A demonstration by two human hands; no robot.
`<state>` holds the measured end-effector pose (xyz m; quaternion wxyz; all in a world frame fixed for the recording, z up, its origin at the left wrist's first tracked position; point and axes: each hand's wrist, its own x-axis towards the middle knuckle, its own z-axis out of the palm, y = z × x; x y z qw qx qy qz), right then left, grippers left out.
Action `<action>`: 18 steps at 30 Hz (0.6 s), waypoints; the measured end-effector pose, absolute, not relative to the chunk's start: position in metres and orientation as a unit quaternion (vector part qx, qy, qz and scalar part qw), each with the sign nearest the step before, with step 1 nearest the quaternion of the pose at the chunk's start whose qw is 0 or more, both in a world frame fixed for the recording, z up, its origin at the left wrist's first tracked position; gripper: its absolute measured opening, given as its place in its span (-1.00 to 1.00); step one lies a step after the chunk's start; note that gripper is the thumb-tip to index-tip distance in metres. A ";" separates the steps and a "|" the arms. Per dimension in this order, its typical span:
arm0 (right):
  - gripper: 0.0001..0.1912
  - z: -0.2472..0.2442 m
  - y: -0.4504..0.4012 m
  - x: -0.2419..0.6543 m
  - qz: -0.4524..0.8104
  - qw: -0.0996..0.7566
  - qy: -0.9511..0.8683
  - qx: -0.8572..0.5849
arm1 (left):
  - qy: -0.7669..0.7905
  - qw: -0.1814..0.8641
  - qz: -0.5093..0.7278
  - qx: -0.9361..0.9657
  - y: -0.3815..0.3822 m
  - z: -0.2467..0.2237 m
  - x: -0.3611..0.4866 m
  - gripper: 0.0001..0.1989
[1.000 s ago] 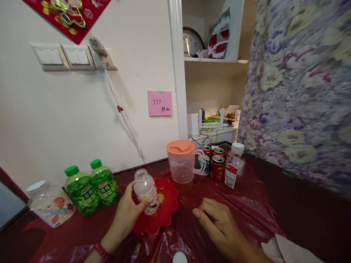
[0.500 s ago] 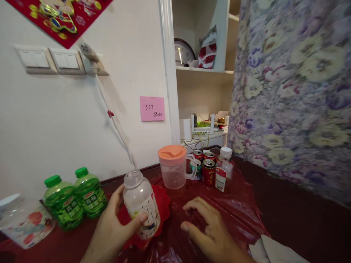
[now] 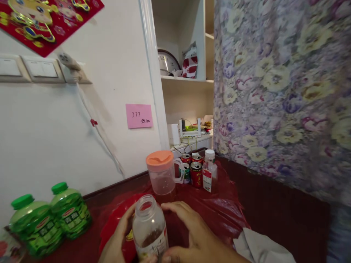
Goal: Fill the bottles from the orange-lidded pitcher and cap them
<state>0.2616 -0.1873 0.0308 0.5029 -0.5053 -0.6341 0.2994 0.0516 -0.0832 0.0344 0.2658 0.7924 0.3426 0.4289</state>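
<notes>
Gripping the uncapped jar (image 3: 148, 233) from its left side, the left hand (image 3: 117, 237) has its fingers curled behind the clear wall and its thumb tip at the label. The jar is at the near middle of the scene, mouth up, its base below the lower edge of the view, so whether it rests on anything cannot be told. The right hand (image 3: 197, 237) curves around the jar's right side, thumb at the label and fingertips close to the shoulder; whether it grips too, I cannot tell. Behind the jar and to its left lies a red plate (image 3: 110, 223) with a wavy rim. Farther off stands a clear pitcher (image 3: 160, 180) with an orange lid, its handle toward the right. Just right of it are drink cans (image 3: 196, 177) and a white-capped bottle (image 3: 210, 171). Two green bottles (image 3: 71, 213) stand side by side on the left, and a pale cloth (image 3: 260, 248) lies at the near right. A pink note (image 3: 139, 116) is on the far wall.
</notes>
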 end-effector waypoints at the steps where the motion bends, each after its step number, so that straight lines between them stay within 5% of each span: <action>1: -0.16 0.031 -0.188 0.260 0.304 0.514 -0.624 -0.504 | 0.350 0.269 0.427 0.790 -0.083 0.036 0.051 -0.15; 6: -0.64 0.028 -0.187 0.255 0.312 0.581 -0.545 -0.517 | 0.414 0.293 0.429 0.747 -0.076 0.042 0.043 -0.09; 9: -0.84 0.027 -0.188 0.252 0.289 0.504 -0.574 -0.577 | 0.425 0.312 0.431 0.732 -0.071 0.047 0.037 -0.15; 13: -0.69 0.017 -0.188 0.244 0.244 0.302 -0.701 -0.598 | 0.426 0.322 0.456 0.712 -0.069 0.055 0.033 -0.20; 18: -0.50 -0.014 -0.173 0.228 0.167 0.147 -0.793 -0.567 | 0.406 0.331 0.496 0.693 -0.067 0.058 0.034 -0.20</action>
